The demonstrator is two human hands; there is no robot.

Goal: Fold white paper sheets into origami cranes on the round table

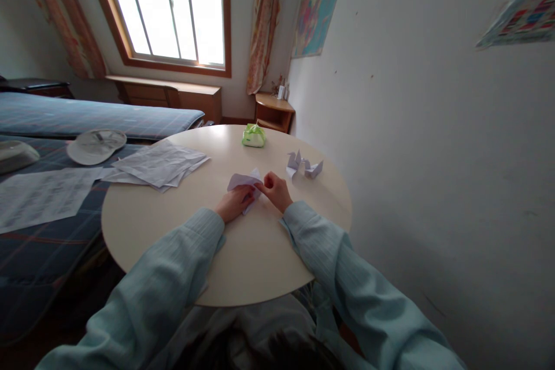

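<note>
A partly folded sheet of white paper (pixel 241 180) is between my hands over the middle of the round table (pixel 243 254). My left hand (pixel 236 202) is closed on its near left side, the fingers partly hidden. From the right, my right hand (pixel 276 189) pinches the paper's edge between thumb and curled fingers. To the right of my hands, folded paper birds (pixel 293 164) stand on the tabletop close together.
A green and white tissue pack (pixel 254 136) sits at the table's far side. Loose paper sheets (pixel 162 163) overlap the left edge toward a plaid bed (pixel 52 248), where a white cap (pixel 96 146) lies. A white wall (pixel 433 156) rises along the right.
</note>
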